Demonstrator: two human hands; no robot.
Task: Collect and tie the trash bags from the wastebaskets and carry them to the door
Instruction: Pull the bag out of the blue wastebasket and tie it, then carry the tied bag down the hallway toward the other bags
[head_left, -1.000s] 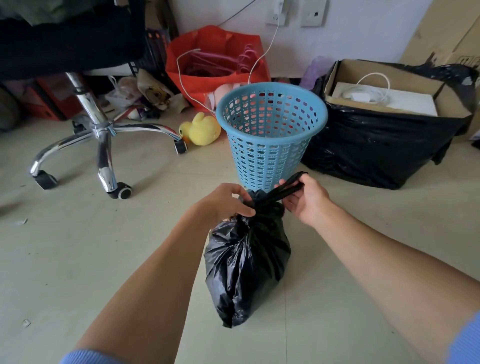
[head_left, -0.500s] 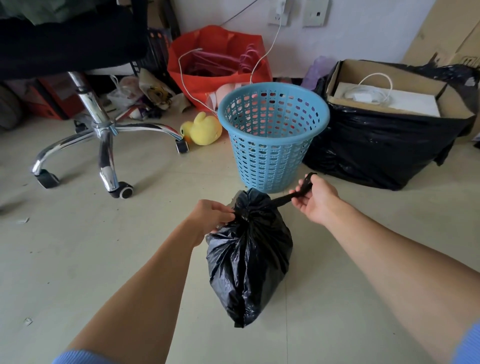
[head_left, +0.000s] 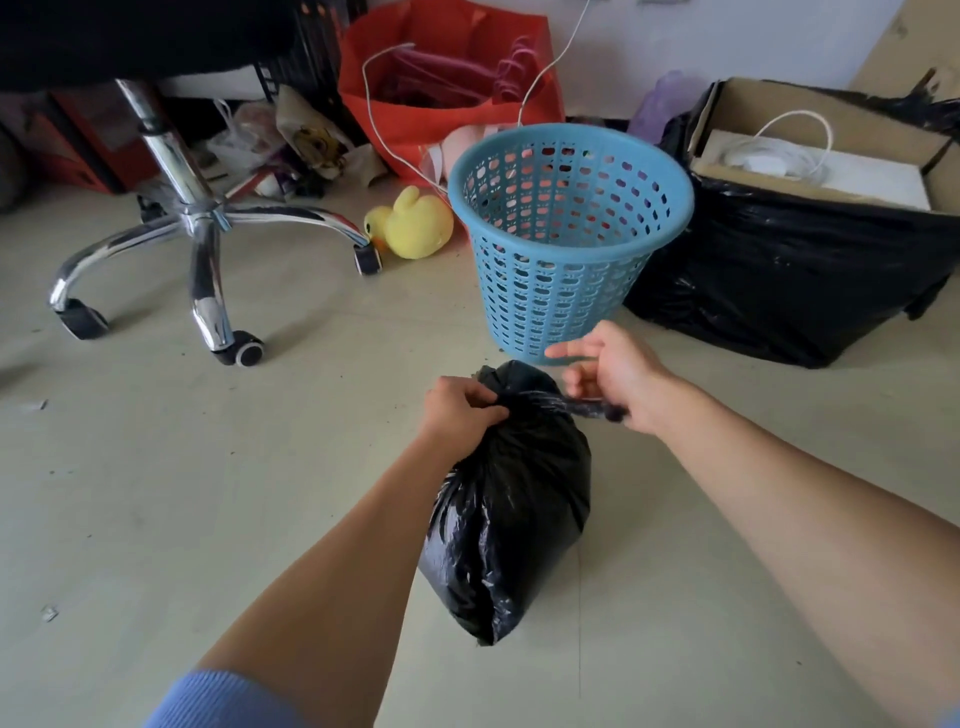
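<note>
A full black trash bag (head_left: 511, 499) hangs just above the pale floor in the middle of the view. My left hand (head_left: 460, 408) grips its gathered neck on the left side. My right hand (head_left: 615, 379) holds a stretched black strip of the bag's top, pulled out to the right and slightly toward me, with the forefinger pointing left. Behind the bag stands a blue perforated wastebasket (head_left: 566, 239), upright and without a liner.
An office chair (head_left: 202, 234) with a chrome base and castors stands at the left. A yellow plush duck (head_left: 415, 223) lies by the basket. A red bag (head_left: 452, 88) with hangers sits behind. At the right is a black-wrapped cardboard box (head_left: 810, 228).
My right hand has swung the bag's strip from up by the basket down and to the right, drawing it taut. My left hand stays clamped on the neck.
</note>
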